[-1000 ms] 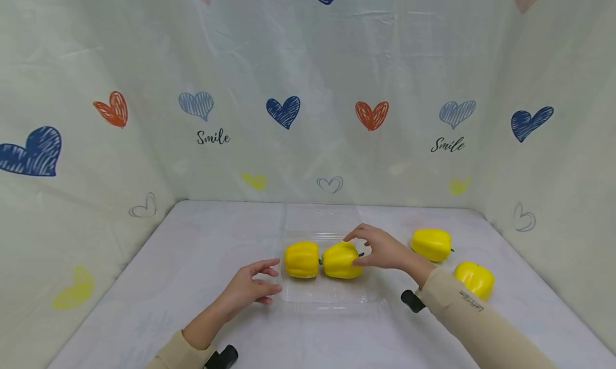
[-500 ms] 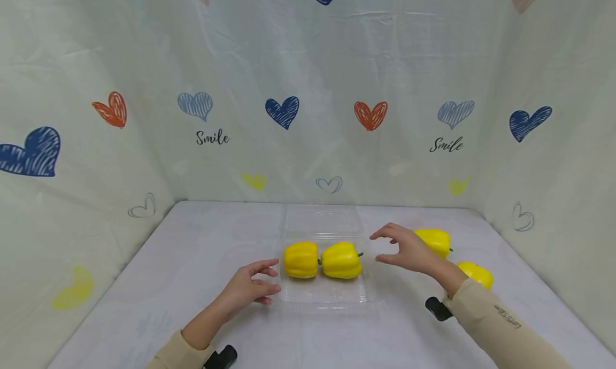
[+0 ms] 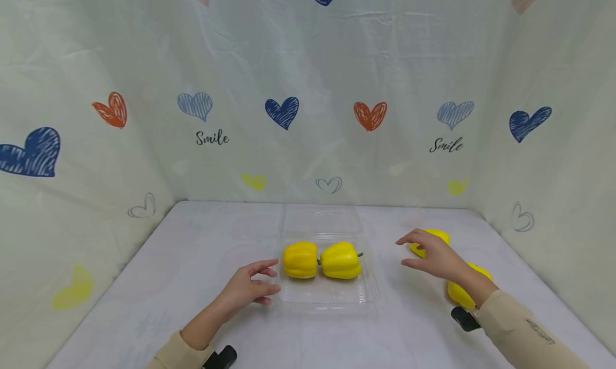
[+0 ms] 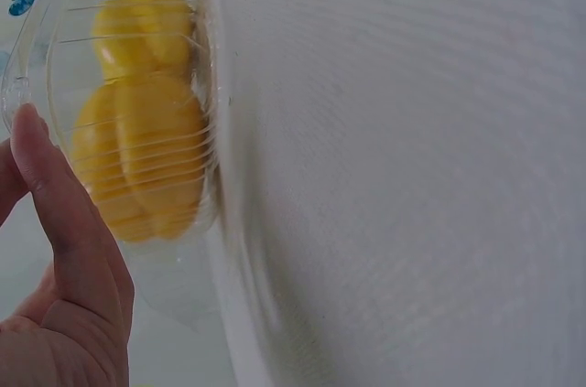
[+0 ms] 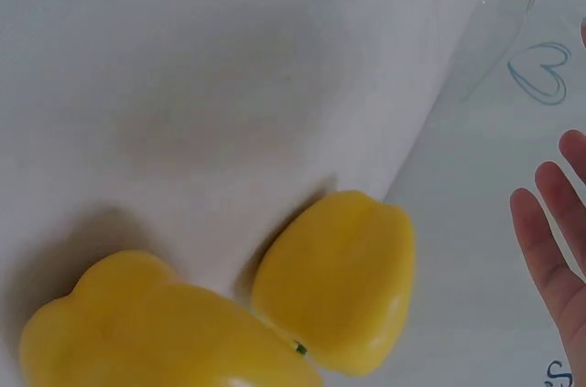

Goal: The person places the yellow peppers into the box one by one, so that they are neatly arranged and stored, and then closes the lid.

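Two yellow bell peppers, a left one [image 3: 300, 260] and a right one [image 3: 341, 260], lie side by side in a clear plastic clamshell box [image 3: 322, 295] with its lid [image 3: 321, 219] folded back. My left hand [image 3: 250, 286] is at the box's left side, fingers loosely extended; in the left wrist view a fingertip [image 4: 29, 122] meets the clear rim. My right hand [image 3: 435, 254] hovers with parted fingers, holding nothing, and partly covers two more yellow peppers, a far one [image 3: 437, 235] and a near one [image 3: 460, 293]. Both loose peppers [image 5: 334, 282] show in the right wrist view.
The white-covered table [image 3: 216, 230] ends at a pale curtain [image 3: 404, 166] printed with hearts, which also runs along both sides. A black wrist device [image 3: 464, 319] sits under the right sleeve, another [image 3: 221, 356] by the left one.
My right hand has let go of the right pepper in the box and moved right, over toward the two loose peppers. The left hand has stayed at the box's left side.
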`<state>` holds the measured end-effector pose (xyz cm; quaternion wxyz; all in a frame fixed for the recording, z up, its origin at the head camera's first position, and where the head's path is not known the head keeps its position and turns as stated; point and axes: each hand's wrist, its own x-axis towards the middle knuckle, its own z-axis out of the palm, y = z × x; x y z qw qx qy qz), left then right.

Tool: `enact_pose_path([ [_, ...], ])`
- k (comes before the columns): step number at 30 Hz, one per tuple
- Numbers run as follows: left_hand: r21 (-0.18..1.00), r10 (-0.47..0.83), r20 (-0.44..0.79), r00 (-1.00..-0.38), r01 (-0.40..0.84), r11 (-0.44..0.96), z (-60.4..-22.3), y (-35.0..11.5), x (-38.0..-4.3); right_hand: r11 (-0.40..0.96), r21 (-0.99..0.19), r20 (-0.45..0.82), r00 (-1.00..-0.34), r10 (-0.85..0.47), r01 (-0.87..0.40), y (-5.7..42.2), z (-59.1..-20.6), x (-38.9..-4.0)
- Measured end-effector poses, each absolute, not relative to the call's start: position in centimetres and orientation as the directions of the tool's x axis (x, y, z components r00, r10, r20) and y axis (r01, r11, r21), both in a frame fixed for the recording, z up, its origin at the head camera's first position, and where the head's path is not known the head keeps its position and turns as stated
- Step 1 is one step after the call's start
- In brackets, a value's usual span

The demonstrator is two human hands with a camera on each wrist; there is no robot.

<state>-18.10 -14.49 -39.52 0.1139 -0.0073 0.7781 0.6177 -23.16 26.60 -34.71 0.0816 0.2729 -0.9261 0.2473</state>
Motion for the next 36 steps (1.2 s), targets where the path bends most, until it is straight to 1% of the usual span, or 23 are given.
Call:
enact_pose_path([
  [5,0.963,0.146,-0.181,-0.973,-0.145,0.226,-39.6,-14.5,-18.1,0.728,-0.408,0.290,-0.834,-0.469,-0.551,28.1,-34.7,-22.8],
  [17,0.966,0.158,-0.174,-0.972,-0.137,0.217,-39.5,-14.5,-18.0,0.784,-0.374,0.286,-0.866,-0.411,-0.496,31.4,-34.5,-21.7],
  [21,0.968,0.156,-0.173,-0.973,-0.138,0.212,-39.4,-14.5,-17.9,0.787,-0.356,0.293,-0.860,-0.418,-0.504,32.5,-34.5,-21.4],
  [24,0.966,0.154,-0.174,-0.973,-0.139,0.218,-39.3,-14.5,-17.9,0.792,-0.336,0.300,-0.855,-0.424,-0.510,33.4,-34.8,-21.2],
  [31,0.961,0.139,-0.184,-0.973,-0.148,0.232,-39.4,-14.4,-17.9,0.798,-0.359,0.293,-0.870,-0.397,-0.485,35.2,-35.8,-20.6],
  [33,0.960,0.136,-0.187,-0.973,-0.151,0.235,-39.4,-14.4,-18.0,0.810,-0.342,0.298,-0.873,-0.387,-0.476,35.7,-36.0,-20.5],
  [36,0.960,0.134,-0.189,-0.973,-0.154,0.235,-39.4,-14.4,-18.0,0.821,-0.349,0.262,-0.888,-0.377,-0.452,36.3,-36.4,-20.3],
])
